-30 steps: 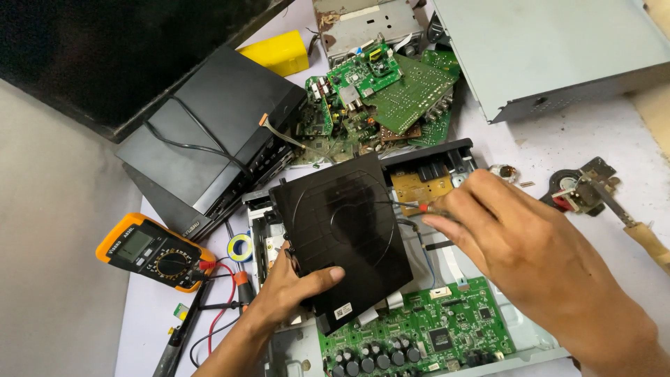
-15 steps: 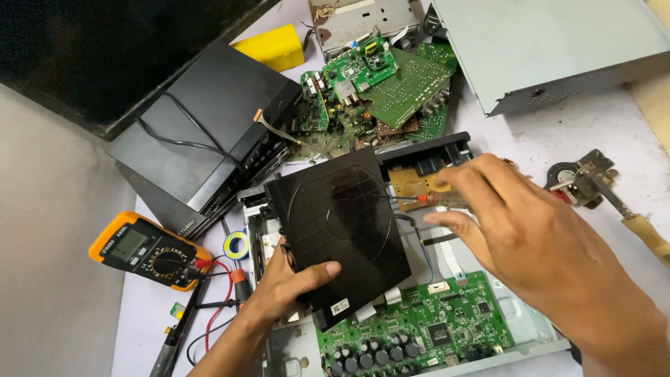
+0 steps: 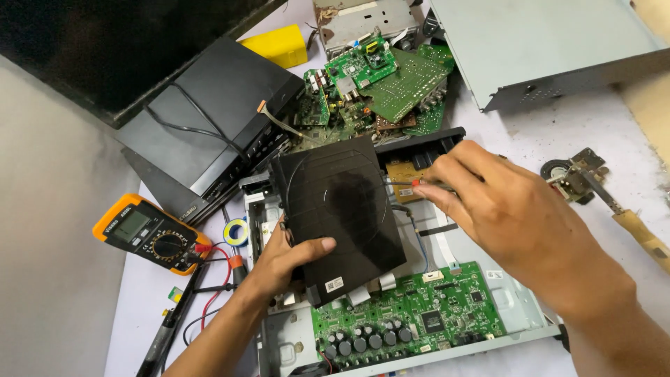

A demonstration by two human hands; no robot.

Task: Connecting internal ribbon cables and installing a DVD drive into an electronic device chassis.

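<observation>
Left hand (image 3: 286,258) fingers clamped on the black disc drive (image 3: 338,213): hold it level. Right hand (image 3: 509,216) fingers pinching the red-tipped tool (image 3: 419,183): go gently.

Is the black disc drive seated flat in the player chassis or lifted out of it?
Lifted and tilted. The left hand grips the black disc drive at its near edge, and it sits askew above the chassis, overlapping the green circuit board.

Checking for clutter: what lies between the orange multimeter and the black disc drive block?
In the head view, a small roll with a yellow and blue rim lies between orange multimeter and black drive block.
</observation>
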